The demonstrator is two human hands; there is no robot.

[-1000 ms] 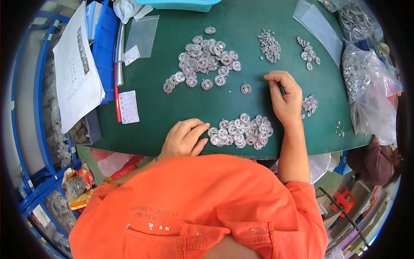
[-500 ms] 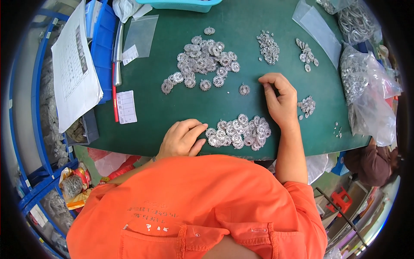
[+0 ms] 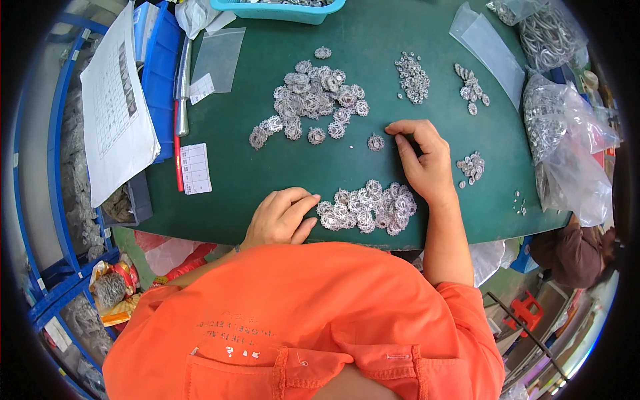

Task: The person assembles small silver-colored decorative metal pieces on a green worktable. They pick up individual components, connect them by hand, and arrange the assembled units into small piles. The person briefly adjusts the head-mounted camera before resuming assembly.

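Observation:
My left hand rests on the green table's near side, fingers loosely stretched and thumb apart, with nothing visible in it. Right beside its fingertips lies a heap of silvery filigree, flower-shaped metal pieces. My right hand hovers beyond that heap, its forefinger and thumb a little apart and no object visible between them. Just left of its fingertips sits a single round filigree piece, not touched. Farther off is a larger pile of the same grey lacy pieces.
Small metal rings and two groups of little discs lie to the right. Clear bags of metal parts crowd the right edge. A blue bin, printed sheets and a red pen stand left; a turquoise basket is at the back.
My right hand has moved slightly left and nearer to me, its fingertips closer to the single filigree piece. My left hand has hardly moved. The view has shifted a little.

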